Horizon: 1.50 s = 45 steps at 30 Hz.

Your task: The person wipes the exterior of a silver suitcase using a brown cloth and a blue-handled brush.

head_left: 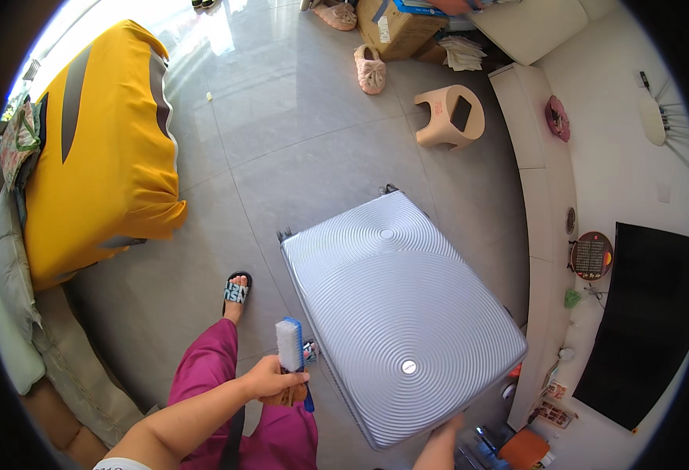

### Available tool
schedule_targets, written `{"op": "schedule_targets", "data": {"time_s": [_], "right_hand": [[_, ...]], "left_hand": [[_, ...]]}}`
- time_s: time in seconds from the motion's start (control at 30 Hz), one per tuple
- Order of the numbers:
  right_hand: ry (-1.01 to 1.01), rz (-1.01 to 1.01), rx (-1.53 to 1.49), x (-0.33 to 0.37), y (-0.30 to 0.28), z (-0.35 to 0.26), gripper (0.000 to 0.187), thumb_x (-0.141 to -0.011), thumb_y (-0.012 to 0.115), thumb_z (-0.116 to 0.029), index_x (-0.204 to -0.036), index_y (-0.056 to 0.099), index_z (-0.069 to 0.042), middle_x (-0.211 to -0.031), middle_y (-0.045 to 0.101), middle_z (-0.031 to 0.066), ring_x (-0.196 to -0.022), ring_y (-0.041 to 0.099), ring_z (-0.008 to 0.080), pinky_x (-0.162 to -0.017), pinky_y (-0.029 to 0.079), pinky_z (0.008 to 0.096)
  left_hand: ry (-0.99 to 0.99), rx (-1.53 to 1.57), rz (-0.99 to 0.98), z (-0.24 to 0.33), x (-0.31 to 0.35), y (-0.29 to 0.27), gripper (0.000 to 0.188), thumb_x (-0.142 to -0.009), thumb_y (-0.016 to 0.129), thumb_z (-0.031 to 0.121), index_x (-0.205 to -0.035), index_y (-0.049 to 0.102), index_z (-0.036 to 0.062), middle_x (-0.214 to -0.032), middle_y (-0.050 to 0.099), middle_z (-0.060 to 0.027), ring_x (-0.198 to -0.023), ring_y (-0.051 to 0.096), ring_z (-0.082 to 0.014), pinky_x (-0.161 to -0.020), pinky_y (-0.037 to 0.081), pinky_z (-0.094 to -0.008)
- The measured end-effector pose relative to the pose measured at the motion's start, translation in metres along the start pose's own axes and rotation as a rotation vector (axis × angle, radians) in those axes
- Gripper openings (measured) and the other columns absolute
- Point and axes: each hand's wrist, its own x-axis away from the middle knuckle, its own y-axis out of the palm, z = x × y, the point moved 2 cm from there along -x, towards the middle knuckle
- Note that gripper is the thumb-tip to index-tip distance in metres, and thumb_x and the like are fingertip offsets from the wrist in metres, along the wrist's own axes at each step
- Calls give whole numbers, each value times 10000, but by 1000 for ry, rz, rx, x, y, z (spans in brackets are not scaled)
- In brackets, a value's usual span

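Note:
My left hand (272, 377) is closed around a scrubbing brush (290, 345) with white bristles and a blue back. Something brown, perhaps a cloth, is bunched under the same fingers. To the right of the brush is a large silvery-blue suitcase (376, 301) with a pattern of concentric rings. Its wheels show at the far end, and the near end looks raised toward me. At that near edge my right hand (444, 427) grips the suitcase, its fingers hidden behind the shell.
A yellow-draped piece of furniture (97, 172) stands at the left beside a sofa (86, 368). Beyond the suitcase are a beige stool (448, 121), a pink slipper (370, 70) and a cardboard box (395, 31). A long white cabinet (521, 204) and a black screen (638, 313) line the right side.

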Motion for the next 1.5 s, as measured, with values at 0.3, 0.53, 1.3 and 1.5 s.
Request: {"op": "schedule_targets", "data": {"time_s": [0.3,0.53,1.3,1.5], "right_hand": [[-756,281,787,-10,54,-153,448,-869,549,-339,-1044,682,51,-999,698,229,-899,657,342,-809,481,413],[-1164,236,717,37,109,-190,252,-855,622,-159,-1038,703,-6,-868,716,158,-765,662,267,-709,485,386],[-1521,-202,470,218,146,-177,231,-834,617,43,-1058,673,39,-940,702,131,-840,652,208,-811,502,325],[-1623,-278,572,230,110,-154,338,-758,587,85,-1076,682,19,-1003,702,181,-923,674,268,-858,500,343]], "left_hand": [[-70,40,47,9,23,-9,356,-891,690,213,-1170,633,1,-1009,674,-70,-952,619,-141,-870,486,-293],[-52,121,6,5,21,-8,393,-888,689,189,-1220,592,2,-1052,648,-47,-1003,606,-145,-902,463,-302],[281,438,-160,124,2,16,193,-892,688,180,-975,619,19,-1533,263,-195,-1473,80,-202,-1099,263,-372],[114,609,-196,85,19,12,162,-887,697,167,-949,612,44,-1292,523,-84,-1450,188,-198,-1110,256,-367]]}}
